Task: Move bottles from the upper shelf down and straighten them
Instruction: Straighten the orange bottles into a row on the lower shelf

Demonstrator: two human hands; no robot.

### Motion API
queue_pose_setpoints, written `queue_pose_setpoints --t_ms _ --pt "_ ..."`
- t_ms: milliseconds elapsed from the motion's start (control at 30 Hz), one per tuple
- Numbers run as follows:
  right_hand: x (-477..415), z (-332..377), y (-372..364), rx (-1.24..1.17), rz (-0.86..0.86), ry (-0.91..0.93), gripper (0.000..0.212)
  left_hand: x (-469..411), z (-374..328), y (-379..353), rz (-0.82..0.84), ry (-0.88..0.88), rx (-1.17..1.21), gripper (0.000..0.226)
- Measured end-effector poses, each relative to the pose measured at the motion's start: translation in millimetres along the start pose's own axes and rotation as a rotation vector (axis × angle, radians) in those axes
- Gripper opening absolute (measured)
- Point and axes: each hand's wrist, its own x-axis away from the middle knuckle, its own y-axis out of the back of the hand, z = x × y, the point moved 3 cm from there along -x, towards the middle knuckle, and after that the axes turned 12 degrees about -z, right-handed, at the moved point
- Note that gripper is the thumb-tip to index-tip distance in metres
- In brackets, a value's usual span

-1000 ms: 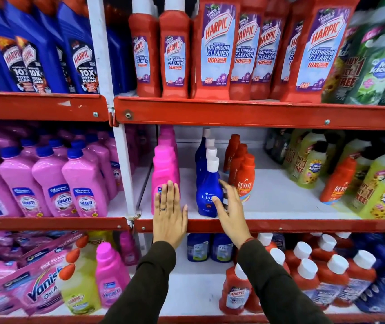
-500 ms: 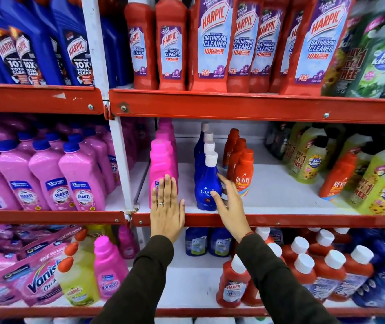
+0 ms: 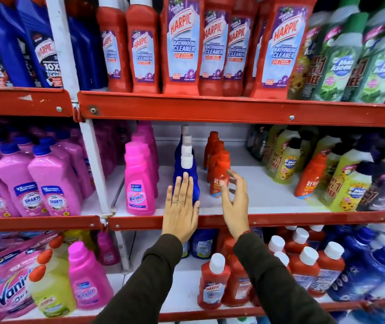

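Red Harpic bathroom cleaner bottles stand in rows on the upper shelf. On the middle shelf a row of blue bottles with white caps runs front to back, between a row of pink Vanish bottles and a row of small orange bottles. My left hand is flat, fingers together, held in front of the front blue bottle. My right hand hangs open just right of it, fingers near the front orange bottle, holding nothing.
Pink Shakti bottles fill the left bay. Yellow-green Max Kleen bottles and a tilted orange bottle stand at the right. Bare white shelf lies between the orange row and those. Red Harpic bottles crowd the lower shelf.
My left hand has slid right, from beside the pink bottle to in front of the blue one. My right hand has left the blue bottle and moved right toward the orange row.
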Motion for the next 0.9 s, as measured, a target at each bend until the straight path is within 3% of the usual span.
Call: queue_pose_setpoints --t_ms 200,433,667,900 --pt "-43 -20 61 0.132 -0.274 0.032 0.033 0 -11 -18 -0.004 0.013 -0.018 0.081" --pt "-110 -42 129 0.285 -0.544 -0.069 0.054 5 -9 -25 -0.047 0.014 -0.034 0.076" --pt "-169 -72 161 0.481 -0.507 -0.280 0.073 5 -9 -27 -0.068 0.005 -0.052 0.073" --pt "-178 -89 163 0.402 -0.446 -0.318 0.046 5 -9 -27 -0.073 -0.002 -0.074 0.075"
